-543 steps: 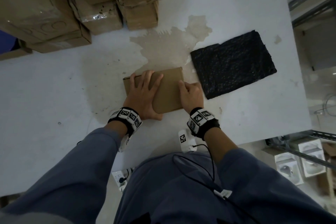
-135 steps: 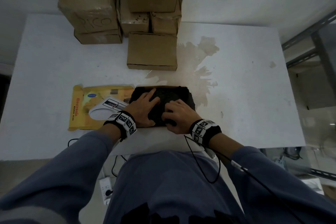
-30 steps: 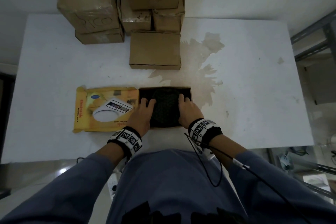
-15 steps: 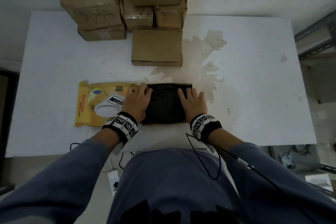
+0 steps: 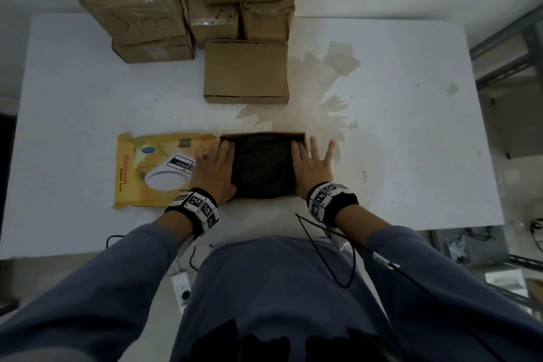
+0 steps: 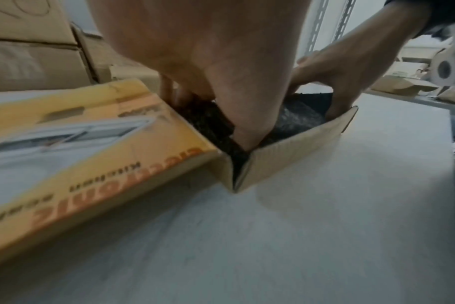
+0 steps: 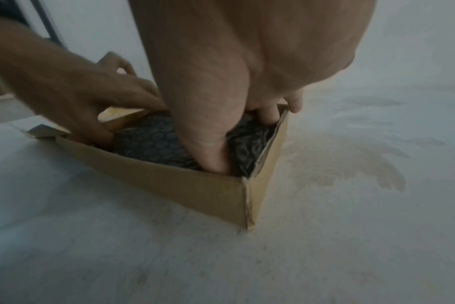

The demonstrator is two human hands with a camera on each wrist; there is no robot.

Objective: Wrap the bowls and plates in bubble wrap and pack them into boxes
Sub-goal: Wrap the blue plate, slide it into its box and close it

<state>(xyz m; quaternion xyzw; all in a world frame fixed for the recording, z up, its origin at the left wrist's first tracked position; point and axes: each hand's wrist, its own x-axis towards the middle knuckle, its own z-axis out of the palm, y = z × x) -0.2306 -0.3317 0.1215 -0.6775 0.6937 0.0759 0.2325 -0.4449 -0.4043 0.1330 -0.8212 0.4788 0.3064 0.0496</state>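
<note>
I see my left hand (image 5: 214, 174) and right hand (image 5: 312, 167) set at the two sides of a black bubble-wrapped bundle (image 5: 262, 167) lying inside an open cardboard box (image 7: 174, 181) near the front edge of the white table (image 5: 411, 156). In both wrist views each thumb dips between the bundle and the box wall; the remaining fingers (image 5: 331, 147) are straight and spread, so neither hand closes around anything. The left hand's outer fingers rest on the box's opened yellow lid (image 5: 152, 167), which lies flat to the left and carries orange lettering, the words "Kitchen scale" and a picture of a white scale. Both wrists wear black bands (image 5: 330, 200) with square black-and-white markers, and both forearms reach forward in blue-grey sleeves (image 5: 123, 273). Behind the open box a closed brown box (image 5: 246, 71) stands on a tan stain (image 5: 326, 79), with a stack of cartons (image 5: 182, 0) beyond it; the handwriting on one carton I cannot read.
</note>
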